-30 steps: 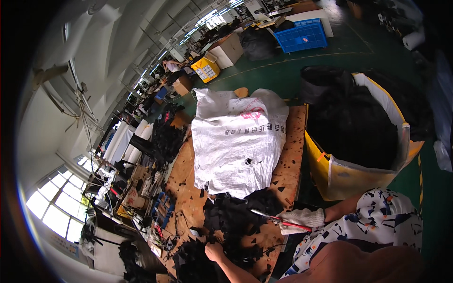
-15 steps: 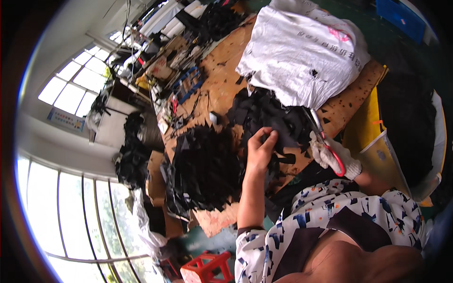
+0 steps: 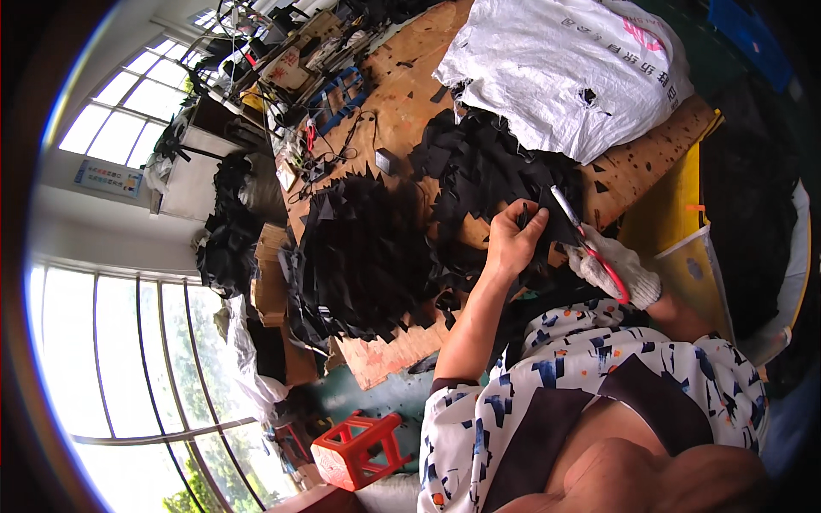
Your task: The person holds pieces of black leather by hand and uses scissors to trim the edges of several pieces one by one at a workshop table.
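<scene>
My left hand (image 3: 516, 235) pinches a black fabric piece (image 3: 556, 224) above a loose heap of black scraps (image 3: 483, 154) on the wooden table (image 3: 419, 43). My right hand (image 3: 624, 272), in a white knit glove, is closed on red-handled scissors (image 3: 599, 256), whose silver blades angle up along the held piece's right side. Another larger pile of black pieces (image 3: 359, 256) lies left of my left forearm. Beyond the scraps is a white woven sack (image 3: 560, 77), with a small hole in it.
A yellow bin (image 3: 676, 192) holding black material stands at the right. Along the table's left are cords, a blue rack (image 3: 338, 98) and clutter. A red plastic stool (image 3: 346, 449) is on the floor below, beside large windows (image 3: 128, 359). A blue crate (image 3: 748, 38) is at the far right.
The view has swung down and left. My left hand has moved up from the lower scraps to a piece beside the scissors, which have turned from nearly level to steeply angled.
</scene>
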The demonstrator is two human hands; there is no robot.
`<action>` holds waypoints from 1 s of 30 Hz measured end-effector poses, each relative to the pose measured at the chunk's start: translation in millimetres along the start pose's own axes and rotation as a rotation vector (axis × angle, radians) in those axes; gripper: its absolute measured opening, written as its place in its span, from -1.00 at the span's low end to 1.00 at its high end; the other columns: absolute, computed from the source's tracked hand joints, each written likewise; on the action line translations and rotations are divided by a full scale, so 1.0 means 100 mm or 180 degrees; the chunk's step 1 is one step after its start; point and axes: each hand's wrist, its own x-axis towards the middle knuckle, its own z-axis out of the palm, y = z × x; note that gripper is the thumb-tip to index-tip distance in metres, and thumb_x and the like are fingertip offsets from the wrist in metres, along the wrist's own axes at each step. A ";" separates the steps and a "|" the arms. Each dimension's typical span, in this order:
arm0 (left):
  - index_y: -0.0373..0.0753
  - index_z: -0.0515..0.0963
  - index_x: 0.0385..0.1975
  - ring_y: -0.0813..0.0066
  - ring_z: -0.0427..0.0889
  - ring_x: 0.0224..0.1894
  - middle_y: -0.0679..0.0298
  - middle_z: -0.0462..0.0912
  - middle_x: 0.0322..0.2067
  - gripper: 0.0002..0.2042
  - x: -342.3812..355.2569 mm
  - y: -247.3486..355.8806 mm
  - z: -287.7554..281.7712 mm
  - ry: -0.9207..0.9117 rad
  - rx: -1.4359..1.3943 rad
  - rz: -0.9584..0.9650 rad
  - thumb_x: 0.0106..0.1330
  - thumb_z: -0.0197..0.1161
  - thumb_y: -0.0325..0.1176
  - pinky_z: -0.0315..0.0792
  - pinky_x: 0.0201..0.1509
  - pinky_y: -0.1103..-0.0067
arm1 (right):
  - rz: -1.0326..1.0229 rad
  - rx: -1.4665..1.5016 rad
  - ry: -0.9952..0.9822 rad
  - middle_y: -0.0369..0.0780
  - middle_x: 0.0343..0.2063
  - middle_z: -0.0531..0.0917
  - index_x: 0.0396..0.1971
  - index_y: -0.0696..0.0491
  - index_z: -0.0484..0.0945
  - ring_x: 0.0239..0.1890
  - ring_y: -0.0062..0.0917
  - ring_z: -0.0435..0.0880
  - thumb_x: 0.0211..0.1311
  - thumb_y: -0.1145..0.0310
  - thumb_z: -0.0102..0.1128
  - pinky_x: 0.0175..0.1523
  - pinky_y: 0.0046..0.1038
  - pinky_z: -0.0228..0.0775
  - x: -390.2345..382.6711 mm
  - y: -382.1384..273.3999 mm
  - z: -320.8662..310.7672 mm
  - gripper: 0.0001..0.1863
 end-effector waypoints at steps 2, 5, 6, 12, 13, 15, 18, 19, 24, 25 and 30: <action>-0.36 0.48 -0.45 0.69 0.33 -0.54 0.37 0.43 -0.65 -0.81 0.00 -0.03 0.01 0.0060 0.0272 0.0182 0.16 0.19 -0.32 0.29 -0.45 0.64 | 0.0069 -0.0253 0.0143 -0.14 -0.43 0.52 0.02 0.10 0.18 -0.45 -0.21 0.56 0.22 0.12 -0.15 -0.35 -0.32 0.42 0.01 -0.04 -0.01 -0.53; -0.35 0.48 -0.45 0.70 0.32 -0.55 0.36 0.43 -0.67 -0.81 -0.01 0.00 0.03 0.0050 0.0412 0.0116 0.16 0.18 -0.32 0.28 -0.46 0.65 | 0.0376 -0.0203 0.0126 -0.14 -0.44 0.53 0.02 0.10 0.19 -0.44 -0.19 0.57 0.20 0.17 -0.12 -0.36 -0.31 0.42 0.00 -0.05 -0.02 -0.55; -0.35 0.48 -0.45 0.70 0.32 -0.55 0.36 0.43 -0.67 -0.81 -0.02 0.00 0.03 0.0053 0.0406 0.0107 0.16 0.18 -0.32 0.28 -0.46 0.65 | 0.0382 -0.0202 0.0117 -0.14 -0.44 0.53 0.02 0.10 0.19 -0.44 -0.19 0.57 0.20 0.17 -0.12 -0.36 -0.31 0.42 -0.01 -0.08 -0.03 -0.55; -0.37 0.48 -0.45 0.73 0.31 -0.56 0.38 0.43 -0.66 -0.81 0.00 -0.05 0.05 0.0034 0.0100 -0.0019 0.17 0.17 -0.33 0.25 -0.49 0.67 | 0.0198 0.0033 0.0353 -0.14 -0.47 0.53 -0.02 0.10 0.24 -0.47 -0.23 0.56 0.20 0.21 -0.09 -0.39 -0.30 0.40 -0.04 -0.06 0.05 -0.60; -0.37 0.48 -0.46 0.73 0.31 -0.56 0.39 0.43 -0.66 -0.81 0.00 -0.05 0.05 0.0041 0.0015 -0.0003 0.17 0.17 -0.33 0.25 -0.50 0.67 | 0.0418 0.0657 0.0274 -0.19 -0.50 0.51 -0.02 0.09 0.25 -0.50 -0.33 0.55 0.23 0.22 -0.11 -0.40 -0.37 0.40 -0.07 -0.08 0.05 -0.62; -0.38 0.48 -0.46 0.73 0.31 -0.56 0.41 0.43 -0.65 -0.80 0.00 -0.05 0.05 0.0053 -0.0070 0.0014 0.17 0.17 -0.33 0.25 -0.50 0.67 | 0.0635 0.1280 0.0187 -0.24 -0.52 0.49 -0.02 0.09 0.25 -0.54 -0.43 0.53 0.26 0.22 -0.13 -0.42 -0.43 0.40 -0.08 -0.10 0.05 -0.64; -0.38 0.48 -0.46 0.73 0.30 -0.56 0.43 0.42 -0.64 -0.82 -0.01 -0.04 0.06 0.0013 -0.0134 -0.0021 0.18 0.16 -0.35 0.24 -0.51 0.68 | 0.1067 0.3060 0.0001 -0.35 -0.58 0.42 -0.04 0.08 0.28 -0.59 -0.66 0.45 0.31 0.22 -0.15 -0.47 -0.61 0.35 -0.09 -0.15 0.06 -0.68; -0.37 0.48 -0.46 0.74 0.29 -0.56 0.44 0.42 -0.64 -0.83 -0.01 -0.03 0.06 -0.0011 -0.0225 -0.0119 0.18 0.15 -0.36 0.23 -0.51 0.70 | 0.1081 0.3993 -0.0076 -0.37 -0.58 0.40 -0.03 0.07 0.29 -0.59 -0.73 0.41 0.31 0.22 -0.14 -0.48 -0.67 0.31 -0.09 -0.16 0.07 -0.68; -0.35 0.49 -0.47 0.77 0.29 -0.56 0.46 0.42 -0.63 -0.86 -0.07 -0.14 0.08 -0.0243 -0.0378 -0.0323 0.19 0.14 -0.39 0.21 -0.52 0.73 | 0.1048 0.3367 0.0087 -0.38 -0.57 0.38 -0.12 0.04 0.38 -0.59 -0.79 0.37 0.31 0.16 -0.13 -0.55 -0.74 0.23 -0.07 -0.22 0.04 -0.70; -0.35 0.50 -0.47 0.78 0.29 -0.56 0.47 0.42 -0.63 -0.86 -0.07 -0.13 0.10 -0.0241 -0.0418 -0.0301 0.18 0.15 -0.39 0.21 -0.52 0.73 | 0.1302 0.4260 -0.0276 -0.38 -0.57 0.39 -0.12 0.01 0.39 -0.60 -0.79 0.36 0.32 0.14 -0.16 -0.57 -0.74 0.22 -0.06 -0.12 0.03 -0.70; -0.36 0.50 -0.48 0.79 0.29 -0.57 0.48 0.42 -0.62 -0.87 -0.06 -0.10 0.14 -0.0272 -0.0799 -0.0417 0.18 0.15 -0.41 0.21 -0.53 0.74 | 0.0403 0.2796 0.0998 -0.39 -0.59 0.41 -0.09 -0.05 0.41 -0.64 -0.79 0.36 0.33 0.08 -0.21 -0.59 -0.74 0.20 -0.14 -0.06 0.27 -0.66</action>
